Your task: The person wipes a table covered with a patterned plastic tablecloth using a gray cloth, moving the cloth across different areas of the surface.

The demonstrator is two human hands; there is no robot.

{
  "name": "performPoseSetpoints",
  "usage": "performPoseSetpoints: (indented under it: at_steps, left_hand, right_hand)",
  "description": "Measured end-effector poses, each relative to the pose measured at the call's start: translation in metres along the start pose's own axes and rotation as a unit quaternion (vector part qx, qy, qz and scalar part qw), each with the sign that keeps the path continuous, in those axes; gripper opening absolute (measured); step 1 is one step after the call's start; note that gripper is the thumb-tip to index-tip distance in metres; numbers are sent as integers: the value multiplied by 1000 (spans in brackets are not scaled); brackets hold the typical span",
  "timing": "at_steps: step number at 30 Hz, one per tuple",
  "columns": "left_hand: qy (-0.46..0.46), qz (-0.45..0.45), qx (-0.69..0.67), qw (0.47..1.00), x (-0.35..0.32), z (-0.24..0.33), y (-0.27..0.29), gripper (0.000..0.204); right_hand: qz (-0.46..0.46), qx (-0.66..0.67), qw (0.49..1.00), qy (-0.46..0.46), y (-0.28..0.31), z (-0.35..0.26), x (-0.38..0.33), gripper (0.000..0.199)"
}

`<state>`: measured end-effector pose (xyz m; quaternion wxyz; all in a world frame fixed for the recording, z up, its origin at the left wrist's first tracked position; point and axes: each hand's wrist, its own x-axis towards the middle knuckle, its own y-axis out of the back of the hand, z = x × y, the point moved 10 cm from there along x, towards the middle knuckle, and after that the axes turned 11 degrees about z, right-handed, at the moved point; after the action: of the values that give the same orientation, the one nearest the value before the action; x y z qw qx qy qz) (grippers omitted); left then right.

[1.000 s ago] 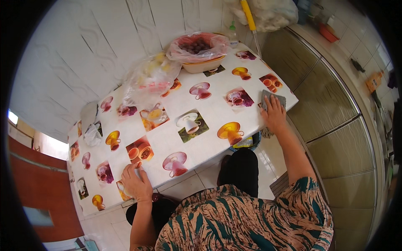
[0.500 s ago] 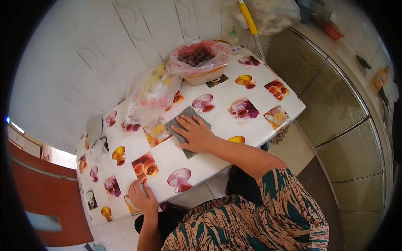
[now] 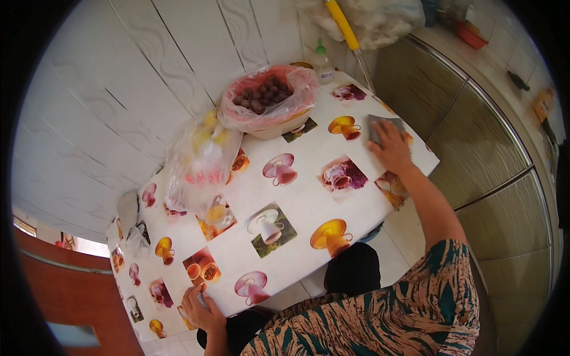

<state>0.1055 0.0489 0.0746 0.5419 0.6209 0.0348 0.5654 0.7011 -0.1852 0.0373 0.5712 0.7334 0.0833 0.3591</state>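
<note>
Short-sleeved top, teal, tan and black leafy print; black trousers; bare forearms

The tablecloth (image 3: 297,196) is white, printed with squares of cups in pink, orange and brown. At its far right corner lies a grey cloth (image 3: 380,126) (under the right hand (image 3: 392,148)). At its far edge, a pink bag (image 3: 267,101) holds dark fruit; left of that, a clear bag (image 3: 202,160) shows yellow
</note>
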Motion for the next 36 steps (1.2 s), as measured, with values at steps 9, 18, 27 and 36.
performPoseSetpoints:
  at_steps: [9, 18, 27, 36]
  left_hand:
    - [18, -4, 13, 1000, 7, 0, 0, 17]
    - [39, -25, 7, 999, 2, -7, 4, 19]
    - [28, -7, -23, 999, 5, -7, 4, 25]
    - [43, 9, -31, 999, -1, -15, 10, 27]
  right_hand:
    - [-24, -77, 997, 0, -58, -5, 82, 71]
    - [-74, -4, 989, 129, -68, -148, 106, 63]
    - [19, -25, 999, 18, -25, 52, 29, 64]
    - [9, 4, 999, 38, 32, -28, -104, 60]
